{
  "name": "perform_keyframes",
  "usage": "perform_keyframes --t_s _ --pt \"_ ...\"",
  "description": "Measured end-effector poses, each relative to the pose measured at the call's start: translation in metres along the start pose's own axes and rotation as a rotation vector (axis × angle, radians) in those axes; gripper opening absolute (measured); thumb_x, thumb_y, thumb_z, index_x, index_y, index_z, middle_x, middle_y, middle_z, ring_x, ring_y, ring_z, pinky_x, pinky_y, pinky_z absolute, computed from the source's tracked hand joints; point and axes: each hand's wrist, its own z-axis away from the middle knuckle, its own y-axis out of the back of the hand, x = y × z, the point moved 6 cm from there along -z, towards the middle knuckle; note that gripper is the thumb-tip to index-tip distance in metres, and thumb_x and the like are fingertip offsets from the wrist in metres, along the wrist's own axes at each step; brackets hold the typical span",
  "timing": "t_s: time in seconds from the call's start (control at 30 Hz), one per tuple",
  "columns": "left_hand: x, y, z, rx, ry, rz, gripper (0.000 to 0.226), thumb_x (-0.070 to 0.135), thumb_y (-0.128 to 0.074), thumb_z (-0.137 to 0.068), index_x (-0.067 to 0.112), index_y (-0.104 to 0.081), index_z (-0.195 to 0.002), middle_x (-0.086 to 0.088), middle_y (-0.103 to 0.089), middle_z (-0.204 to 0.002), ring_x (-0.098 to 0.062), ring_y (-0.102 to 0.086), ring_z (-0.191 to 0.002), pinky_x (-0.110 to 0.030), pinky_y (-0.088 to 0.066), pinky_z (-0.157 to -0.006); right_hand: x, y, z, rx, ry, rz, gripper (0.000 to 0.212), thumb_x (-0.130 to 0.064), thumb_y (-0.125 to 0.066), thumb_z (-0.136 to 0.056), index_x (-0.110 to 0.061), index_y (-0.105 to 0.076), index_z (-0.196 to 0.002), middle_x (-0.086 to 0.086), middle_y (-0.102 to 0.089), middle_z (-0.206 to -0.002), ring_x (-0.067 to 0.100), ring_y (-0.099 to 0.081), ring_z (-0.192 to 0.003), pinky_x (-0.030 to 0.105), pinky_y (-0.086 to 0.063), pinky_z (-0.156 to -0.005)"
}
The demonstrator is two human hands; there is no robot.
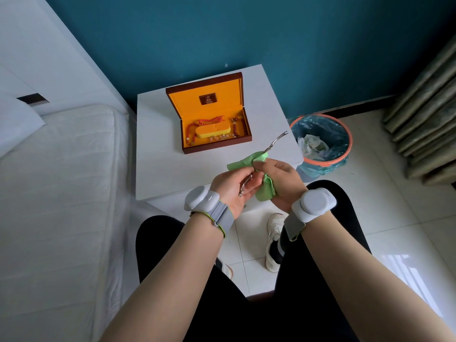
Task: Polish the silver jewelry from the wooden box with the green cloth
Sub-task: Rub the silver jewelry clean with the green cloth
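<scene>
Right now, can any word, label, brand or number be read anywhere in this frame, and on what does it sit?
Nothing is legible.
Brown plaque inside the lid of the wooden box: a gold emblem with small characters beneath, too small and blurred to read.
White wrist devices: no readable marking.
</scene>
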Motion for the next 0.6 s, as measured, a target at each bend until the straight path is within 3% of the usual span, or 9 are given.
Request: perform_keyframes --t_s 0.13,0.3,0.43,0.6 --pt "-0.0010 -0.0003 0.0010 -0.026 0.019 -0.021 0.020 0.005 -0.050 -0.091 0.006 -0.061 -0.075 -0.001 -0.064 -0.048 -0.005 -0.058 -0.040 -0.018 -0.055 -0.054 -0.0034 0.0027 0.0001 0.032 0.013 0.048 0.019 -0.011 -0.061 -0.088 0.001 -0.064 -0.073 0.015 -0.058 -0.069 0.027 -0.055 -0.062 0.033 -0.047 -0.064" --pt "0.0001 -0.0001 0.0014 0.009 0.019 0.023 0.021 0.004 -0.051 -0.090 0.004 -0.059 -0.071 -0.003 -0.064 -0.047 -0.006 -0.058 -0.037 -0.019 -0.055 -0.052 0.0012 0.0032 0.0000 0.029 -0.028 -0.024 0.023 -0.008 -0.054 -0.091 0.000 -0.062 -0.071 0.015 -0.059 -0.063 0.027 -0.054 -0.059 0.035 -0.043 -0.062" --pt "0.0007 -0.0017 0.0020 -0.017 0.005 -0.015 0.021 0.003 -0.050 -0.091 0.004 -0.059 -0.072 -0.003 -0.063 -0.046 -0.005 -0.056 -0.037 -0.018 -0.054 -0.050 -0.0018 -0.0002 0.0026 -0.050 0.002 -0.024 0.013 -0.007 -0.055 -0.090 0.003 -0.062 -0.084 0.017 -0.057 -0.076 0.029 -0.054 -0.066 0.036 -0.044 -0.066" --pt "0.0004 -0.0023 0.0020 -0.004 0.016 0.001 0.020 0.003 -0.051 -0.090 0.004 -0.060 -0.072 -0.003 -0.064 -0.047 -0.006 -0.058 -0.038 -0.019 -0.054 -0.048 -0.0016 0.0020 -0.0008 -0.018 0.012 -0.021 0.022 -0.011 -0.054 -0.091 0.001 -0.062 -0.074 0.016 -0.059 -0.066 0.027 -0.057 -0.060 0.033 -0.047 -0.062"
